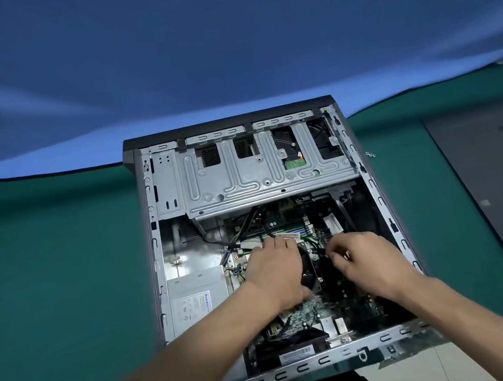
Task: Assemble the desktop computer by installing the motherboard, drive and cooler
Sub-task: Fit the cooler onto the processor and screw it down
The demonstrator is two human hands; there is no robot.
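Hands (276, 271) crowd cooler (309, 271) inside case (387, 223).

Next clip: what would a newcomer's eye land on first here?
The open computer case lying on the green table, filling the centre. Inside it, the left hand rests on the black cooler fan while the right hand pinches a thin black cable beside it.

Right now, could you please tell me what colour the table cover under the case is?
Dark green; the table cover shows clearly around the case in the head view.
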